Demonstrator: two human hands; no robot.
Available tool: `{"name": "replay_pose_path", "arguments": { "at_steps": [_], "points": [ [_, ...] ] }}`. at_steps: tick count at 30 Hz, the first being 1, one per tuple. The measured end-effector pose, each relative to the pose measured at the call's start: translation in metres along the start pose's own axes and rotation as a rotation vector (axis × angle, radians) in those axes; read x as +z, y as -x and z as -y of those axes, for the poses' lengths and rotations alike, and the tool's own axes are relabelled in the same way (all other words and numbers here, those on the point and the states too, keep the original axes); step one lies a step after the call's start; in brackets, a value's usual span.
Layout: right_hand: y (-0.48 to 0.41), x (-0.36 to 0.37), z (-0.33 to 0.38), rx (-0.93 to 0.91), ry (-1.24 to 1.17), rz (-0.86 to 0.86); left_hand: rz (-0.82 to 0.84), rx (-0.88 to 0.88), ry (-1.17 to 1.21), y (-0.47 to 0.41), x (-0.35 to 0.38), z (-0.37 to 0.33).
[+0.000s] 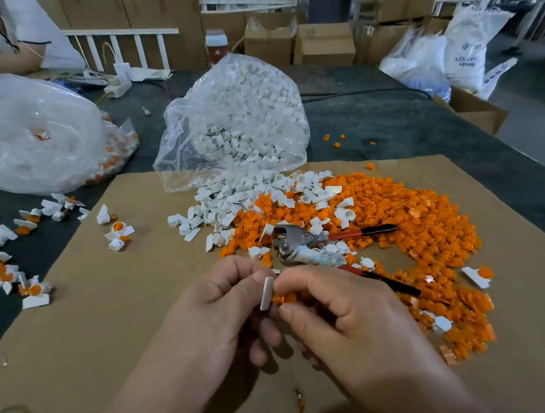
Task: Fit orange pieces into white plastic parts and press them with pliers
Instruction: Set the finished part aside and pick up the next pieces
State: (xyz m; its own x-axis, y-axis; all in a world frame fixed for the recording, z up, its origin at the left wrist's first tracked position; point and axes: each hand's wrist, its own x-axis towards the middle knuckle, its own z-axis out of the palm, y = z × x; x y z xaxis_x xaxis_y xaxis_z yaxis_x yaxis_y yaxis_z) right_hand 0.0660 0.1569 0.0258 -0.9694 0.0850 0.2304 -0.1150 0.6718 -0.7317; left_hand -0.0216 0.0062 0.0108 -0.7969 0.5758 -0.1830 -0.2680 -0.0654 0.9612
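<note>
Low in the centre of the frame, 2 hands meet over the cardboard sheet (115, 329). The left hand (225, 303) pinches 1 white part (266, 293), its long axis nearly upright in the picture. The right hand (339, 312), fingers curled, pinches 1 orange piece (285, 298) against that part's right side. Just beyond, 1 pair of pliers (300, 242) lies on the orange pile (413, 213), head pointing left, 2 red-and-black handles spread rightward. Loose white parts (231, 201) lie beside it. Further back sit 2 clear bags, centre (234, 115) and upper left (37, 134).
</note>
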Motion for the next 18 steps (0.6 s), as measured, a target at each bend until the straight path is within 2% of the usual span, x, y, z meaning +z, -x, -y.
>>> {"name": "replay_pose_path", "arguments": {
  "at_steps": [7,13,18],
  "points": [
    [-0.0015,0.0005,-0.0007,0.128,-0.128,-0.011,0.044,0.043,-0.14,0.0036,0.0026,-0.0025],
    [-0.0022,-0.0012,-0.0017,0.105,-0.174,-0.055,0.048,0.13,-0.23,0.0087,0.0069,-0.0008],
    [-0.001,0.0032,-0.0045,-0.045,0.145,-0.151,0.023,0.047,-0.225,0.0091,0.0082,-0.004]
  ]
}}
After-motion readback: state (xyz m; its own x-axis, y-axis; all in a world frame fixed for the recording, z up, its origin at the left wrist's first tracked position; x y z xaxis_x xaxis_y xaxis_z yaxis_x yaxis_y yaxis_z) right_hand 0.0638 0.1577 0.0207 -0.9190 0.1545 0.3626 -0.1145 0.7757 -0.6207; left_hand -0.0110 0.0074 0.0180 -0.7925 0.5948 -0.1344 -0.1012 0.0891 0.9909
